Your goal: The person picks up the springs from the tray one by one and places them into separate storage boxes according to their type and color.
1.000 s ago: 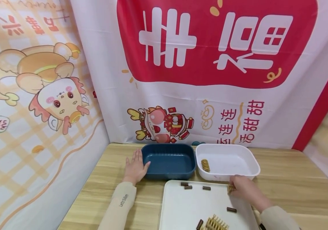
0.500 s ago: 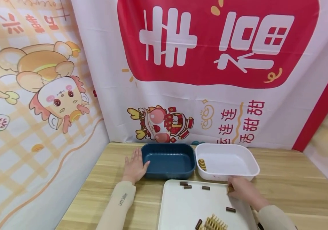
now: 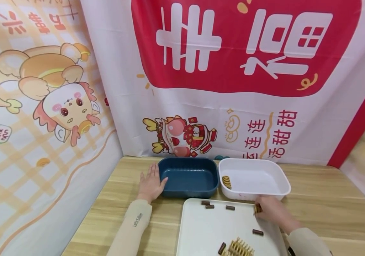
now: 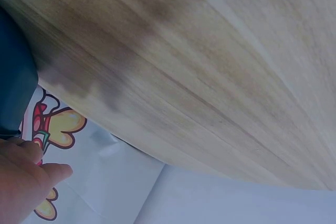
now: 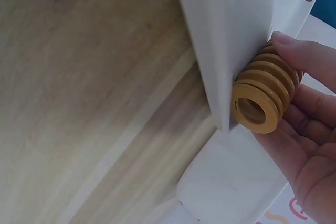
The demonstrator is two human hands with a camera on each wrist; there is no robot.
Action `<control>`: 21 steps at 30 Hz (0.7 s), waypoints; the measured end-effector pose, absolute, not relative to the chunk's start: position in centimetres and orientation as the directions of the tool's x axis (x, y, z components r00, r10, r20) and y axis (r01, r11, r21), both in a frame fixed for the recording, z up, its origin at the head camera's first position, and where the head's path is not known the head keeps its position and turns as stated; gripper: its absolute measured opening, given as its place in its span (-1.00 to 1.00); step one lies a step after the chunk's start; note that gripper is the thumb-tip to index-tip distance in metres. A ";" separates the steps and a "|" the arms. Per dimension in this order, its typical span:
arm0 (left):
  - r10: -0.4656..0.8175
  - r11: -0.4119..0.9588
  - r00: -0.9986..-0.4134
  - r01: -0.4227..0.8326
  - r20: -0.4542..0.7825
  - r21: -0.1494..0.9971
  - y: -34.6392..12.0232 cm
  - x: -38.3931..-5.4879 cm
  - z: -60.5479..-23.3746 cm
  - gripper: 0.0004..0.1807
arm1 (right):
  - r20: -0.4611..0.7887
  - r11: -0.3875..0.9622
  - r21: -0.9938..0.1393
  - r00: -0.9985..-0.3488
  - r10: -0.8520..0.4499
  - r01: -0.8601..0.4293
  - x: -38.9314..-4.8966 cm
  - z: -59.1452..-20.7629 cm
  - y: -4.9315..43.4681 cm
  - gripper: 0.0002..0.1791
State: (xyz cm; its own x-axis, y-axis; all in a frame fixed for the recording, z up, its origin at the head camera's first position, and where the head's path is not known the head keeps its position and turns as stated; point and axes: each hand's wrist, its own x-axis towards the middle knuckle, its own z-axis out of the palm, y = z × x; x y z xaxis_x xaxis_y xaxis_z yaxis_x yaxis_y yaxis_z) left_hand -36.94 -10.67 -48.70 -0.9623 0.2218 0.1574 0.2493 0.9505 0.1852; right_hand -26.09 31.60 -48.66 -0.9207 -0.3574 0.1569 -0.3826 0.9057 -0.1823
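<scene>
One yellow spring (image 5: 268,80) sits pinched in R hand (image 3: 270,210) at white tray (image 3: 208,229), far right corner, prob. steadiest gripped mid-coil, w/ L hand (image 3: 150,185) spread against blue bin (image 3: 187,193), left side.

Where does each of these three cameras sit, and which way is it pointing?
Head: worn on the person's head, facing forward and down at the blue bin, white bin and tray; left hand, right hand and sleeves show.
Left wrist: worn there, facing the wooden tabletop and printed cloth; part of the left hand shows.
Right wrist: worn there, facing the yellow spring that the right hand grips; its thumb and fingers show.
Shared: the head and right wrist views both show that spring.
</scene>
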 end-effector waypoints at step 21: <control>0.221 0.953 -0.963 0.247 0.151 0.178 -10.8 -37.3 -49.1 -0.18 | 0.180 0.892 -0.199 -0.910 -0.373 -0.405 -26.1 -48.9 31.5 -0.69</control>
